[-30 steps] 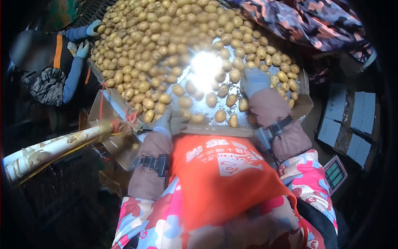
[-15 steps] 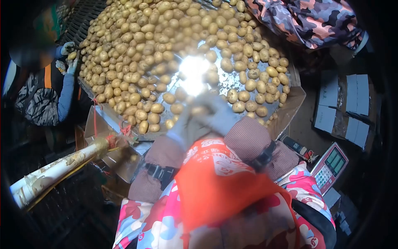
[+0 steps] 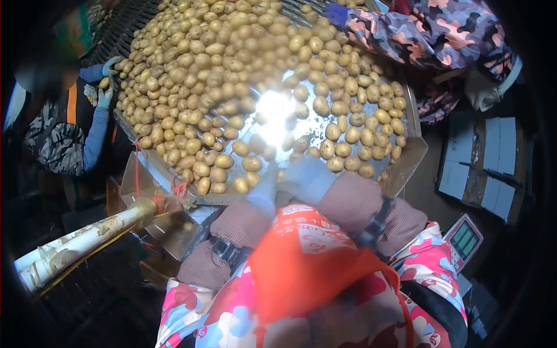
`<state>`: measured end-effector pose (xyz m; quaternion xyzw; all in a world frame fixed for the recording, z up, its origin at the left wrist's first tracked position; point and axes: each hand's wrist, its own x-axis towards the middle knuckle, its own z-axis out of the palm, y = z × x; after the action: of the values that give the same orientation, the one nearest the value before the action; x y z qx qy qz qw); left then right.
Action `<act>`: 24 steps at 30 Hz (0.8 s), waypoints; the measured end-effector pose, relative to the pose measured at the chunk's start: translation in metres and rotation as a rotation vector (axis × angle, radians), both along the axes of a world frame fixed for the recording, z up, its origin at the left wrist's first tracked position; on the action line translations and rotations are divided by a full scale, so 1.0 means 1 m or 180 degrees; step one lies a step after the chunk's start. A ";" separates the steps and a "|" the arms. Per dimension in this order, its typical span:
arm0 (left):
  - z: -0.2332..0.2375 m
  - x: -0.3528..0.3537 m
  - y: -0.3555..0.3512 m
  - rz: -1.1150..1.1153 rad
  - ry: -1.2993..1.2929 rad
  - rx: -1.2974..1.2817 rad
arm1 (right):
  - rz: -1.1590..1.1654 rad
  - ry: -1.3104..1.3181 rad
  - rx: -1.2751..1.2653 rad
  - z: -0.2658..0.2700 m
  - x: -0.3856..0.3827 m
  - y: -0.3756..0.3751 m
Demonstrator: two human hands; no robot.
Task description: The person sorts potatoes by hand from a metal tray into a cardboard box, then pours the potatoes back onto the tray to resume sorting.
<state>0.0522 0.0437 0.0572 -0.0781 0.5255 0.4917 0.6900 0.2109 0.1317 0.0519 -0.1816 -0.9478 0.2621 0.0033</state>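
Both my hands are gloved in pale grey-blue and smeared by motion at the near edge of a metal sorting tray (image 3: 411,162). My left hand (image 3: 267,188) is just beside my right hand (image 3: 307,177), a narrow gap between them. A blurred potato (image 3: 282,174) shows in that gap; whether either hand grips it I cannot make out. Loose potatoes (image 3: 252,163) lie right in front of my hands. Beyond them rises a large heap of potatoes (image 3: 191,75). Glare hides part of the tray's middle.
At the left, a co-worker's gloved hand (image 3: 105,95) is by a potato (image 3: 104,83). A purple-gloved hand (image 3: 336,14) reaches in from the far right. A taped white pole (image 3: 87,243) juts in at lower left. Cartons (image 3: 455,178) and a digital scale (image 3: 464,240) stand to the right.
My hands were together around a potato; now they are slightly apart and lower. The purple-gloved hand has come into view at the far side. The view has shifted slightly.
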 end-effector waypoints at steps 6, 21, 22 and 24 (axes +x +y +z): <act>-0.014 -0.033 -0.028 0.0378 0.0525 -0.0378 | -0.2445 0.0736 0.0889 -0.077 0.088 0.216; -0.021 0.007 -0.001 -0.0635 -0.0041 -0.0489 | -0.2447 0.0221 0.1080 -0.101 0.134 0.278; -0.024 0.005 -0.003 -0.0636 -0.0024 -0.0497 | -0.3057 0.0956 0.0334 -0.103 0.129 0.273; -0.030 0.004 0.000 -0.0629 -0.0033 -0.0521 | -0.3591 0.1494 -0.0829 -0.078 0.116 0.237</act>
<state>0.0566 0.0436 0.0274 -0.0845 0.5654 0.3764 0.7291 0.3267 0.3687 -0.0261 -0.5907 -0.6402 0.3663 0.3272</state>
